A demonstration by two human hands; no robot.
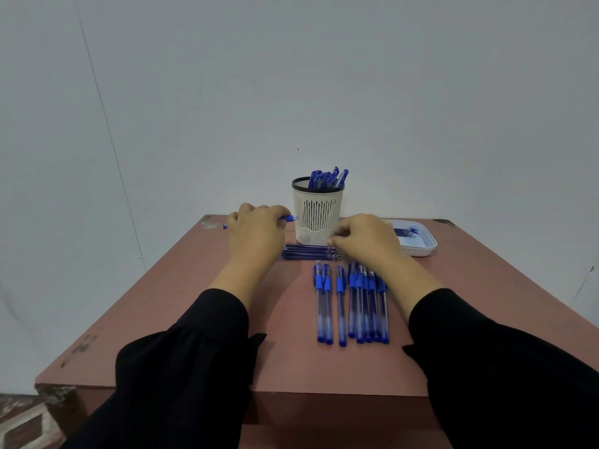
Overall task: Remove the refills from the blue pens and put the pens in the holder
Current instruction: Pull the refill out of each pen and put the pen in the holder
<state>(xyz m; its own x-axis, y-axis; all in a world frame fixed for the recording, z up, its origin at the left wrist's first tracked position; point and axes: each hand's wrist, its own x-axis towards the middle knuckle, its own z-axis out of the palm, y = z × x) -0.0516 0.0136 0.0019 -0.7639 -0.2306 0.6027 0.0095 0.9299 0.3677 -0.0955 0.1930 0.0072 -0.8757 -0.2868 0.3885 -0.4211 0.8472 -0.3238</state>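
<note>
Left hand [256, 233]: fingers curled round one blue pen [289, 218], held level, tip end poking out twd the holder, tail end showing at the far left of the fist. Looks like the refill's already out of it or about to be; can't tell thru the barrel.
Refill pile [309, 252]: thin refills lying crosswise on the table [194, 319], just in front of the holder, betw. the two hands.
Holder [318, 215]: white slotted cup, black rim, upright nr the back edge; several pens already standing in it.
Right hand [366, 239]: fingers bent down at the pile's right end, seemingly pinching or setting down a refill; exact contact hidden.
Pen row [351, 303]: pens w/ refills lying side by side, caps away from the person, below the right wrist.
Tray [421, 246]: white, far right, holds more refills.
Step tip: tilt the held pen upright before dropping it in, aim at the rim's open left side.
Room: bare table on the left half; right forearm hangs over the pen row, so lift before sweeping. Holder stands close to the back edge, so don't shove it.
</note>
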